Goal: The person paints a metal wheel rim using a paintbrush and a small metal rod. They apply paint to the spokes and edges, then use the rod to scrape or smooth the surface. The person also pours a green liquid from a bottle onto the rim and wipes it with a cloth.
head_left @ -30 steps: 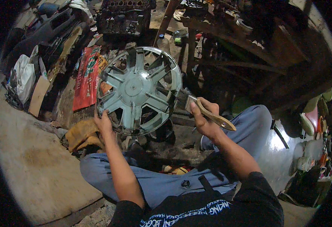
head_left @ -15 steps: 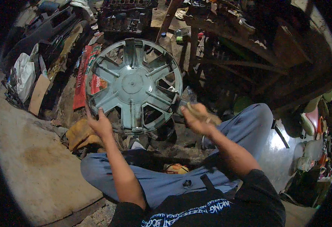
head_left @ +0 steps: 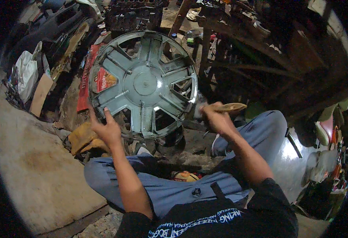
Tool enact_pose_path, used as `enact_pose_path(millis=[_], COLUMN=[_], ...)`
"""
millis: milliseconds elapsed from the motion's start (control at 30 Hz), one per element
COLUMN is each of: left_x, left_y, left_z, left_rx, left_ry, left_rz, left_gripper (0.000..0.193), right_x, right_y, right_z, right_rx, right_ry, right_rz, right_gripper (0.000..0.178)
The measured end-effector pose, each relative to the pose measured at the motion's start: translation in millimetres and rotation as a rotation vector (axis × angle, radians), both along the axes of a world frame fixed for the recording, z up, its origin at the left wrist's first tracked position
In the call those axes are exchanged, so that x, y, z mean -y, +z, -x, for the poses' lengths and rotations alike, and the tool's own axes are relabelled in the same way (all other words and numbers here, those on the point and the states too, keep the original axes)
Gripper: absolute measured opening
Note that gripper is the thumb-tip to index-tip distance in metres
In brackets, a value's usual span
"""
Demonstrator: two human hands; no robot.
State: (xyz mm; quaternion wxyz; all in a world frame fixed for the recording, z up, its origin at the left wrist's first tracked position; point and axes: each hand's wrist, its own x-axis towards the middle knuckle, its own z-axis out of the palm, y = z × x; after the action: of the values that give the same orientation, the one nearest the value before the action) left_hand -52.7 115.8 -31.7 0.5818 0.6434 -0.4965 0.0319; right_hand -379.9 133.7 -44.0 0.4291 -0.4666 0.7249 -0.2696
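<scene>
A round grey-green wheel cover (head_left: 144, 84) stands tilted before me, its ribbed back facing me, with openings between its spokes. My left hand (head_left: 107, 129) grips its lower-left rim, the thumb over the edge and the other fingers partly hidden behind. Just off the lower-right rim, my right hand (head_left: 219, 121) is closed around a paintbrush (head_left: 232, 107) with a wooden handle. The handle points right, and the blurred brush head lies at the side towards the cover. Whether the bristles touch the rim I cannot tell.
Beyond the cover sits a dark engine block (head_left: 132, 16). A red printed sheet (head_left: 84, 85) and a yellow-brown cloth (head_left: 82, 139) lie at the left. A wooden bench frame (head_left: 257, 67) stands at the right. Light boarding (head_left: 35, 170) covers the near left.
The wheel cover has turned a little and shifted slightly up and right. My right hand has moved right, and the brush handle has swung up from pointing down-right.
</scene>
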Motion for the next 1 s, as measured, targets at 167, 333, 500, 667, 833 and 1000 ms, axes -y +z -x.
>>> enact_pose_path(millis=[167, 333, 500, 667, 833, 1000], left_x=[1, 1, 2, 6, 3, 6], left_y=[0, -3, -11, -15, -15, -24], left_z=[8, 7, 5, 2, -3, -5], left_rx=[-0.053, -0.042, -0.093, -0.121, -0.174, -0.149], left_ry=[-0.016, 0.022, 0.023, 0.027, 0.022, 0.032], left_rz=[0.007, 0.02, -0.022, 0.03, -0.034, -0.011], left_gripper=[0.053, 0.053, 0.052, 0.051, 0.051, 0.053], right_x=[-3, -25, -1, -23, -12, -7], right_y=[-36, -49, -29, -23, -7, -13], right_z=[-25, -21, 5, -29, -7, -14], right_rx=[-0.095, -0.002, -0.231, 0.089, 0.116, -0.104], right_ry=[-0.094, 0.288, 0.031, 0.076, -0.023, 0.023], right_rz=[0.485, -0.001, 0.392, 0.019, 0.039, 0.239], right_gripper=[0.036, 0.043, 0.047, 0.035, 0.036, 0.043])
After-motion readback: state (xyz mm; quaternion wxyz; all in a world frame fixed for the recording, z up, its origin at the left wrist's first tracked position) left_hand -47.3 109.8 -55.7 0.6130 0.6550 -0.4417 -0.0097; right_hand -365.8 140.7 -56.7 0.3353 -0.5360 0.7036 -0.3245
